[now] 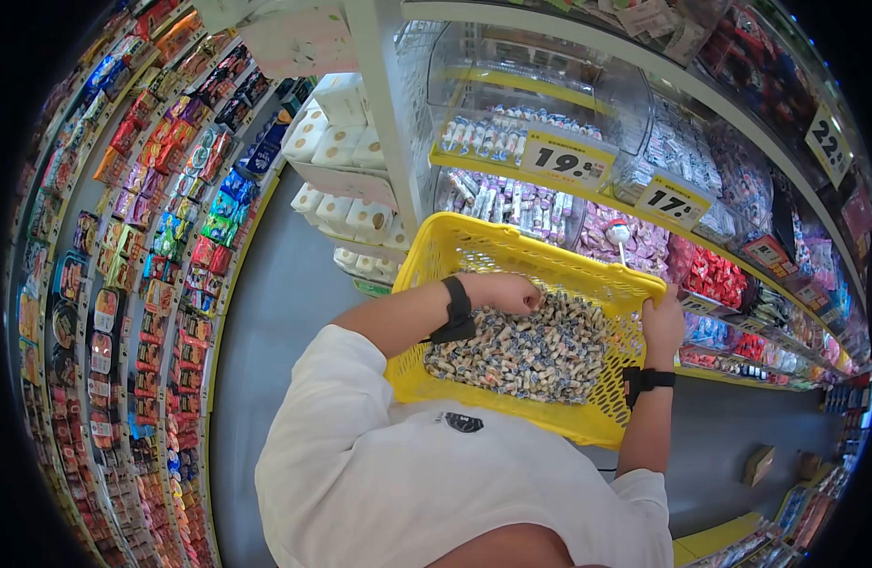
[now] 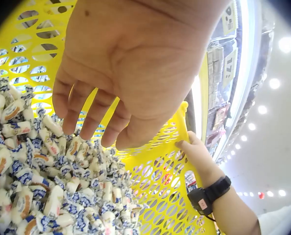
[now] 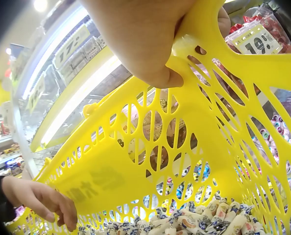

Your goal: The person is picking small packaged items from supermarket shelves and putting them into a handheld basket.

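Observation:
A yellow plastic basket [image 1: 540, 248] with perforated walls is held tilted in front of my body. Wrapped candies [image 1: 521, 350], white with blue twisted ends, cover its bottom. My left hand [image 1: 502, 292] reaches inside over the pile. In the left wrist view its palm faces the camera, the fingers [image 2: 92, 110] bend loosely downward, and nothing shows in them. My right hand [image 1: 663, 324] grips the basket's rim at the corner; in the right wrist view the thumb [image 3: 167, 78] lies over the inner side of the yellow wall.
Clear candy bins with price tags [image 1: 566, 159] line the shelf just beyond the basket. Red-wrapped candies [image 1: 715, 277] fill a bin to the right. White packages [image 1: 346, 133] are stacked left of a shelf post [image 1: 384, 104]. Across the aisle floor [image 1: 266, 379] stand shelves of packaged snacks [image 1: 152, 275].

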A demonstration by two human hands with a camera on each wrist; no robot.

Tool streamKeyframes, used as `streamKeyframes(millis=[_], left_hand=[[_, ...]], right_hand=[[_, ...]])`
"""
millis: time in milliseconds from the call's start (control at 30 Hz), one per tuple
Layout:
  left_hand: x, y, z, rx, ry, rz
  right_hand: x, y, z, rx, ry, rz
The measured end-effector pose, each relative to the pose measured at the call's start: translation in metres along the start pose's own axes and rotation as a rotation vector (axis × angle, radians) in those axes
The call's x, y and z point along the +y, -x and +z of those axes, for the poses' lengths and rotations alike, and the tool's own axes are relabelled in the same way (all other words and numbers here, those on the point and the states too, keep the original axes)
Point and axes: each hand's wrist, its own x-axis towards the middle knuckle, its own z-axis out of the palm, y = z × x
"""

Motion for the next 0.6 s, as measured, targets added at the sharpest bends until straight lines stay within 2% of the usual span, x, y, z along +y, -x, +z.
streamKeyframes(millis=[133, 233, 333, 433, 533, 600], left_hand=[[-0.005, 0.005, 0.01, -0.066, -0.127, -0.024], [-0.005, 0.007, 0.012, -0.203, -0.174, -0.141], [-0.012, 0.003, 0.026, -0.243, -0.316, -0.106], [-0.01, 0.009, 0.031, -0.137, -0.342, -0.058], [-0.008, 0.005, 0.029, -0.212, -0.404, -0.017], [-0.009, 0.006, 0.031, -0.164, -0.36, 0.003]], right_hand=[[-0.002, 0.002, -0.002, 0.006, -0.016, -0.008], [0.0, 0.001, -0.001, 0.016, -0.012, -0.008], [0.0, 0.001, 0.0, 0.018, -0.014, -0.01], [0.001, 0.001, 0.0, 0.019, -0.021, -0.023], [-0.002, 0.002, -0.003, 0.003, -0.016, -0.009], [-0.002, 0.002, -0.004, 0.004, -0.019, -0.009]])
